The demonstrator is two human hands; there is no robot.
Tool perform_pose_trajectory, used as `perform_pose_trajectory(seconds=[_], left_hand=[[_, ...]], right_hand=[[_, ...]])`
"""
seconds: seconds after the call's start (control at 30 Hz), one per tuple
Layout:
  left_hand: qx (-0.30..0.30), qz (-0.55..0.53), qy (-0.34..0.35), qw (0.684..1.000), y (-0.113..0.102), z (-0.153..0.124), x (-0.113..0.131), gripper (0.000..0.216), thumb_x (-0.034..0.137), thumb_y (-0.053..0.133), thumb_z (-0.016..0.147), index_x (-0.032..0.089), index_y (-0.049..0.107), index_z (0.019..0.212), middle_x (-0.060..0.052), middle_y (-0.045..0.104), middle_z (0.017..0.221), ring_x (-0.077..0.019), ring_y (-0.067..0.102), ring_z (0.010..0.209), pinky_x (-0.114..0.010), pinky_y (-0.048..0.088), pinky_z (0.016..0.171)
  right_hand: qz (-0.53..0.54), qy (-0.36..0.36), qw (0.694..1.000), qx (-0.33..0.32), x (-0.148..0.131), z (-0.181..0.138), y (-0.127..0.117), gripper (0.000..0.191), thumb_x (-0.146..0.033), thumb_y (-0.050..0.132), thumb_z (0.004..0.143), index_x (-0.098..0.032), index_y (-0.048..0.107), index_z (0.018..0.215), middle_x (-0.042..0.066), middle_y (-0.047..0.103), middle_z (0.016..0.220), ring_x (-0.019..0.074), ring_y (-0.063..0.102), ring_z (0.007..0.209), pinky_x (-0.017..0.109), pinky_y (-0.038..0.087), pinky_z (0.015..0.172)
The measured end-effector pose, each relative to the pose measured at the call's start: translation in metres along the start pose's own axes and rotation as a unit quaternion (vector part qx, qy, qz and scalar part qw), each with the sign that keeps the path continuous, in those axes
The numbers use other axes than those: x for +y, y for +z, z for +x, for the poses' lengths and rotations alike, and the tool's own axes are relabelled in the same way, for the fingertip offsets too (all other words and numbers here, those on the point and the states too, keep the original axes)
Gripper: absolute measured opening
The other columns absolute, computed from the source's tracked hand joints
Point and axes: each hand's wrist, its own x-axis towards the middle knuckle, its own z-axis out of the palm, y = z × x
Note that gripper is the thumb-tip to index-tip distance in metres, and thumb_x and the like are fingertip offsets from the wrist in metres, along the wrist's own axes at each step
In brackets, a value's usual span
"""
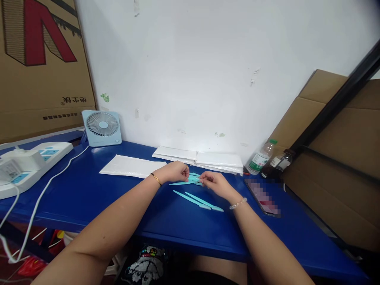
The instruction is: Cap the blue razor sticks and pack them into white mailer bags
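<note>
My left hand [177, 172] has its fingertips pinched together at the left side of a small pile of turquoise eyebrow razors [194, 179]. From the right, my right hand [216, 183] pinches at the same pile with thumb and forefinger. The fingers partly cover the razors there, so the exact grip of each hand is hard to see. Closer to me, two more slim turquoise razors [192, 200] lie side by side on the blue table [118, 206], their wider ends pointing right.
A white padded envelope [127, 166] lies left of my hands, with stacked white envelopes [219, 159] along the wall. At right are a phone [261, 198], a green-capped bottle [261, 158] and a dark bottle [277, 164]. A fan [103, 128] and power strip [56, 148] stand left.
</note>
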Motion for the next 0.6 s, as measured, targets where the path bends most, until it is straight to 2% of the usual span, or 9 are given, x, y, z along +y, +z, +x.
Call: perform_pose_trajectory(seconds=[0.1, 0.17, 0.3, 0.33, 0.4, 0.47, 0.5, 0.53, 0.6], left_hand=[[0.069, 0.056, -0.007, 0.996, 0.008, 0.007, -0.004, 0.017, 0.034, 0.063, 0.072, 0.02, 0.068, 0.082, -0.001, 0.068, 0.081, -0.0155, 0.059, 0.07, -0.023, 0.036, 0.056], [0.102, 0.071, 0.001, 0.992, 0.01, 0.009, -0.003, 0.024, 0.036, 0.064, 0.072, 0.02, 0.068, 0.091, -0.003, 0.068, 0.091, -0.0173, 0.061, 0.078, -0.023, 0.039, 0.061], [0.167, 0.051, 0.047, 0.984, 0.007, 0.003, 0.013, 0.035, 0.043, 0.06, 0.076, 0.022, 0.064, 0.104, -0.003, 0.066, 0.101, -0.0176, 0.06, 0.085, -0.024, 0.041, 0.067], [0.16, 0.046, 0.058, 0.984, 0.006, 0.001, 0.018, 0.033, 0.043, 0.059, 0.078, 0.023, 0.065, 0.103, -0.002, 0.066, 0.099, -0.0169, 0.06, 0.084, -0.023, 0.041, 0.066], [0.097, 0.049, 0.083, 0.991, 0.008, -0.002, 0.027, 0.03, 0.044, 0.061, 0.076, 0.023, 0.067, 0.096, -0.001, 0.067, 0.094, -0.0156, 0.06, 0.079, -0.023, 0.04, 0.063], [0.009, 0.065, 0.105, 0.992, 0.015, -0.001, 0.033, 0.028, 0.044, 0.067, 0.071, 0.023, 0.069, 0.091, 0.0, 0.068, 0.089, -0.0148, 0.059, 0.076, -0.022, 0.038, 0.059], [-0.026, 0.075, 0.11, 0.991, 0.019, 0.0, 0.035, 0.028, 0.042, 0.069, 0.069, 0.023, 0.069, 0.089, 0.0, 0.068, 0.087, -0.0146, 0.059, 0.075, -0.022, 0.037, 0.057], [-0.051, 0.084, 0.11, 0.989, 0.024, 0.001, 0.037, 0.026, 0.04, 0.07, 0.069, 0.023, 0.069, 0.087, 0.0, 0.068, 0.085, -0.0145, 0.06, 0.074, -0.022, 0.036, 0.056], [-0.078, 0.097, 0.095, 0.988, 0.031, 0.004, 0.039, 0.018, 0.036, 0.069, 0.071, 0.022, 0.069, 0.083, 0.0, 0.069, 0.081, -0.014, 0.059, 0.071, -0.022, 0.035, 0.054]], right_hand=[[-0.006, 0.035, 0.998, 0.051, 0.022, 0.001, -0.015, 0.032, -0.046, 0.053, 0.083, -0.016, 0.063, 0.09, 0.003, 0.063, 0.07, 0.0126, 0.052, 0.058, 0.024, 0.041, 0.054], [-0.036, 0.054, 0.995, 0.078, 0.031, 0.0, -0.025, 0.032, -0.045, 0.053, 0.082, -0.016, 0.063, 0.092, 0.004, 0.064, 0.074, 0.0131, 0.052, 0.059, 0.025, 0.041, 0.056], [-0.126, 0.032, 0.986, 0.102, 0.027, -0.007, -0.037, 0.025, -0.038, 0.059, 0.078, -0.016, 0.067, 0.087, 0.005, 0.064, 0.079, 0.0144, 0.052, 0.066, 0.027, 0.042, 0.063], [-0.123, 0.029, 0.989, 0.074, 0.023, -0.01, -0.04, 0.025, -0.039, 0.061, 0.077, -0.016, 0.067, 0.083, 0.004, 0.062, 0.076, 0.014, 0.052, 0.065, 0.026, 0.041, 0.062], [-0.085, 0.047, 0.994, -0.05, 0.015, -0.018, -0.043, 0.028, -0.042, 0.069, 0.07, -0.016, 0.066, 0.08, 0.001, 0.059, 0.068, 0.0127, 0.051, 0.06, 0.024, 0.04, 0.057], [-0.061, 0.076, 0.976, -0.193, 0.008, -0.024, -0.045, 0.036, -0.042, 0.078, 0.058, -0.016, 0.066, 0.079, -0.002, 0.057, 0.062, 0.0117, 0.05, 0.056, 0.023, 0.038, 0.052], [-0.066, 0.086, 0.965, -0.24, 0.005, -0.026, -0.045, 0.038, -0.041, 0.081, 0.054, -0.016, 0.066, 0.078, -0.002, 0.056, 0.061, 0.0114, 0.05, 0.056, 0.022, 0.037, 0.051], [-0.08, 0.09, 0.957, -0.263, 0.003, -0.028, -0.044, 0.036, -0.04, 0.081, 0.053, -0.016, 0.066, 0.076, -0.002, 0.057, 0.061, 0.0114, 0.05, 0.055, 0.022, 0.037, 0.051], [-0.11, 0.088, 0.954, -0.266, 0.001, -0.029, -0.041, 0.028, -0.038, 0.078, 0.058, -0.016, 0.066, 0.072, -0.002, 0.058, 0.061, 0.0115, 0.051, 0.056, 0.022, 0.036, 0.051]])
